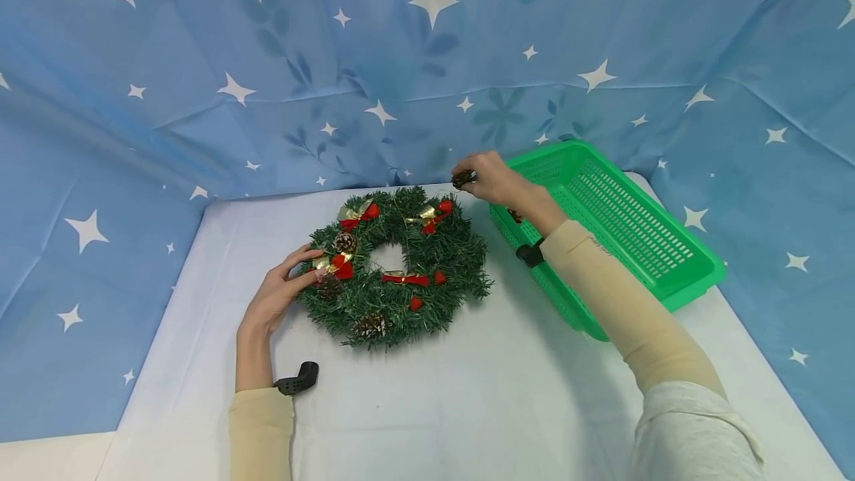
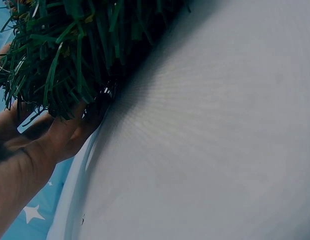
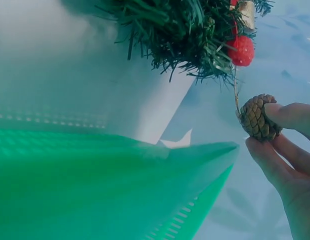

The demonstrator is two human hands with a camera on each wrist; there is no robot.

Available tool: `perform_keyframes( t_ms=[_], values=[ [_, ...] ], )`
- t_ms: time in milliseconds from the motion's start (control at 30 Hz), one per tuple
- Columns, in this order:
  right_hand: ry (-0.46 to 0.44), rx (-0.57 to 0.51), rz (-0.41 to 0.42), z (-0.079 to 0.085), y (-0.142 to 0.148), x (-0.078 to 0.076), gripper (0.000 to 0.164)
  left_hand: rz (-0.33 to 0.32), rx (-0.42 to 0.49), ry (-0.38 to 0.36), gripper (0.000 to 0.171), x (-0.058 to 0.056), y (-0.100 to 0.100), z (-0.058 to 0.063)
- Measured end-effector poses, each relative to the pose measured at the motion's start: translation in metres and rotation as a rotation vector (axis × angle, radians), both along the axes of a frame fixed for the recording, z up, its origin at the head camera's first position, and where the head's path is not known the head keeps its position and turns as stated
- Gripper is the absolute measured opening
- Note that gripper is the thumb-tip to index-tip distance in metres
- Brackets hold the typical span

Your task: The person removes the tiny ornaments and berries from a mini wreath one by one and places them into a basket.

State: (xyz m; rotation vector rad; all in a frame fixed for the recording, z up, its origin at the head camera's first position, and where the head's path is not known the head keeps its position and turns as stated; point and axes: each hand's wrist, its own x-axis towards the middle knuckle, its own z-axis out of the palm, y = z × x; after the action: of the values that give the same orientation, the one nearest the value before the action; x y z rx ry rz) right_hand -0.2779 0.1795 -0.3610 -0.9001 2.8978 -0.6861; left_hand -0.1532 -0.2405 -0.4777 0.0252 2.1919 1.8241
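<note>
A green wreath (image 1: 454, 266) lies on the white-covered table, dressed with red and gold bows, red berries and several pine cones. At its left side my left hand (image 1: 274, 295) holds the edge, fingers and thumb round the greenery beside a bow (image 1: 342, 267); the left wrist view shows the hand (image 2: 40, 135) against the underside of the sprigs. Beyond the wreath's back right edge, my right hand (image 1: 497, 180) pinches a brown pine cone (image 3: 257, 117) between thumb and fingers. A thin wire (image 3: 236, 92) runs from the cone up toward a red berry (image 3: 241, 51) on the wreath.
A green slatted plastic basket (image 1: 695, 273) stands at the right, under my right forearm. A small red and brown thing (image 1: 514, 215) shows at its left wall. Blue star-patterned cloth (image 1: 434, 58) hangs behind the table (image 1: 427, 407) and along both sides.
</note>
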Motion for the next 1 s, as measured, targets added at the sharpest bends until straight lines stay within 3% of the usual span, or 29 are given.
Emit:
perform_keyframes(
  t_ms=[1000],
  values=[
    [-0.023,0.028,-0.059,0.014,0.021,0.008,0.033,-0.011,0.007,0.017,0.059,0.001,0.001,0.001]
  ],
)
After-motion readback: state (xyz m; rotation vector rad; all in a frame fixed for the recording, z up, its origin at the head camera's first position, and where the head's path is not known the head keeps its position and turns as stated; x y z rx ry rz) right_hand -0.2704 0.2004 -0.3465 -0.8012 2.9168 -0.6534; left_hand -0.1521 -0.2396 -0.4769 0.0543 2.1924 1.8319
